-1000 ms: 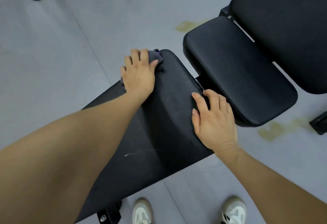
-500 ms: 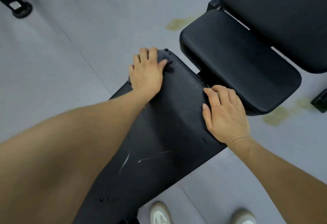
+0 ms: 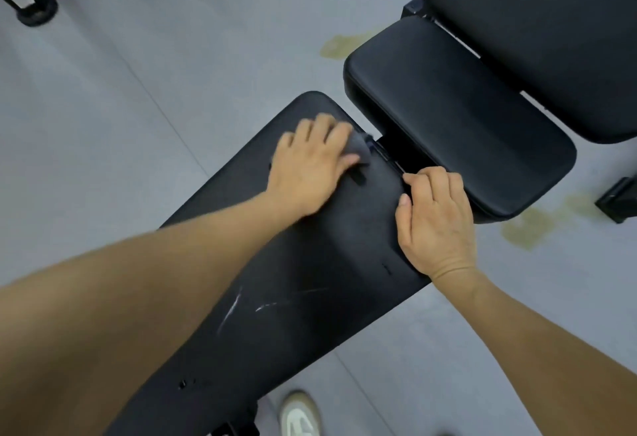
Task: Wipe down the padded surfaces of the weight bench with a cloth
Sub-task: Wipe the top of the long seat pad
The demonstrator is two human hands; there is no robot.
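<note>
A long black bench pad runs from the lower left to the middle, with pale scuff marks on it. My left hand lies flat on its far end and presses a small dark grey cloth, which peeks out past my fingers near the pad's far right corner. My right hand rests on the pad's right edge, fingers bent over the side. Beyond a narrow gap sits a second black seat pad, and a larger black pad fills the top right.
The floor is grey with yellowish stains beside the seat pad. A black frame foot stands at the top left, another black foot at the right edge. My white shoe shows below the bench.
My left hand has slid the cloth from the pad's far left corner across toward the far right corner. My right hand stays on the right edge. The view has shifted.
</note>
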